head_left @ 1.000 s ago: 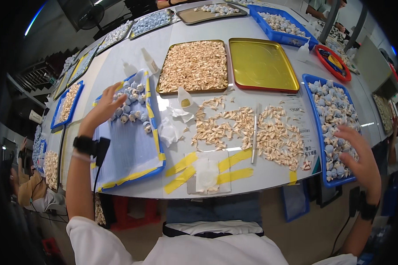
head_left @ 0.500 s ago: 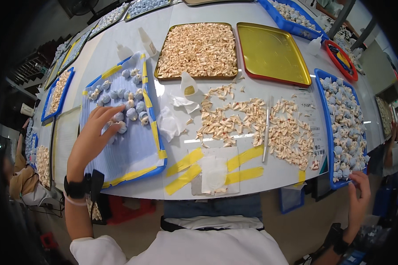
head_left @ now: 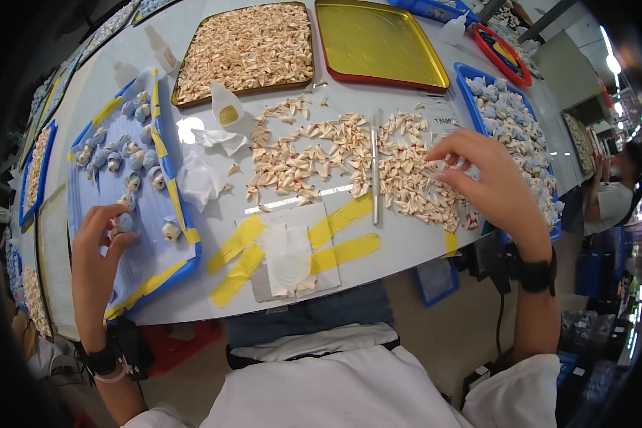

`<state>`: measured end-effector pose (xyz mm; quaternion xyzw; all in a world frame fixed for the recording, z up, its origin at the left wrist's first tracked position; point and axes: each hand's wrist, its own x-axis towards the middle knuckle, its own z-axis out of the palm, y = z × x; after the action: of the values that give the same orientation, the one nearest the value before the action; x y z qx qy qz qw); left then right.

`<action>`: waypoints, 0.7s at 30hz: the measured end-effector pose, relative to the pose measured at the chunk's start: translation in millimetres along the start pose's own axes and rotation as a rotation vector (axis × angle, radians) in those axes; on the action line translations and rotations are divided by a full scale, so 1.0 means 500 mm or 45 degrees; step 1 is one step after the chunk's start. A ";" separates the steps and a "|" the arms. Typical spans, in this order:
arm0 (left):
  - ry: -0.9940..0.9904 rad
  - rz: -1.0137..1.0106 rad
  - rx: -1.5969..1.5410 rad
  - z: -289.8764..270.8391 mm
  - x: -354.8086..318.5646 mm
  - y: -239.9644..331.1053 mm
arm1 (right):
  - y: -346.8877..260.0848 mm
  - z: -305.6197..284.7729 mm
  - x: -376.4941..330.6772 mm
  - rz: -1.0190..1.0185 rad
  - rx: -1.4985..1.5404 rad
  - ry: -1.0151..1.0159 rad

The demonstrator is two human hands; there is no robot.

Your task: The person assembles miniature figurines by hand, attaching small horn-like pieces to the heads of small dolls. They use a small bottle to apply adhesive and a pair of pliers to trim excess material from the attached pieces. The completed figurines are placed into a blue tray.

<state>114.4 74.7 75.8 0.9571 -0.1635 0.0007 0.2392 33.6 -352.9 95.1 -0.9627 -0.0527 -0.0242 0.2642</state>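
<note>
My left hand [head_left: 96, 246] is over the near left part of a blue-lined tray [head_left: 150, 274]. Its thumb and fingers close round a small blue-and-cream ball figure [head_left: 123, 222]. Several similar ball figures [head_left: 135, 158] lie farther up on the cloth lining. My right hand [head_left: 496, 189] hovers above the right end of a spread of small cream pointed pieces [head_left: 414, 189] with reddish tips. Its thumb and forefinger are apart, with nothing visible between them. A silver pen-like rod [head_left: 376, 167] lies among these pieces.
Behind stand a tray heaped with cream pieces [head_left: 246, 53] and a gold tray [head_left: 381, 43]. A blue tray of ball figures [head_left: 510, 128] is at right. White bottles [head_left: 225, 107], crumpled tissues [head_left: 200, 182] and a taped-down pad [head_left: 289, 253] occupy the table. Another person [head_left: 610, 192] sits far right.
My right hand has come from beside the right blue tray to above the cream pieces. My left hand has drawn nearer and closed round a ball figure. The view has shifted right.
</note>
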 end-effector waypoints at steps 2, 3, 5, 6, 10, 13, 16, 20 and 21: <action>0.130 0.115 0.112 0.001 -0.007 -0.003 | 0.006 0.026 0.032 0.049 -0.036 -0.108; 0.151 0.101 0.078 -0.003 -0.015 -0.004 | 0.012 0.037 0.041 0.050 -0.089 -0.140; 0.198 0.085 -0.009 -0.009 -0.030 -0.004 | 0.027 0.051 0.053 0.062 -0.215 -0.199; 0.216 0.062 -0.082 -0.022 -0.053 0.010 | 0.029 0.053 0.061 0.048 -0.221 -0.207; 0.212 -0.092 -0.750 0.001 -0.117 0.048 | 0.025 0.047 0.049 -0.060 -0.281 0.046; 0.163 -0.065 -1.154 0.041 -0.155 0.096 | -0.003 0.037 0.036 0.064 0.024 0.197; -0.076 -0.181 -1.343 0.099 -0.148 0.170 | -0.010 0.036 -0.017 0.134 0.076 0.421; -0.220 -0.170 -1.641 0.134 -0.164 0.196 | -0.061 0.041 -0.090 0.316 0.479 0.503; -0.256 -0.137 -1.725 0.145 -0.171 0.192 | -0.074 0.052 -0.109 0.368 0.625 0.509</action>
<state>-2.2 -11.5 48.7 0.5985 -0.1015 -0.2026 0.7684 -24.4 -312.7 87.2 -0.8443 0.1326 -0.1613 0.4936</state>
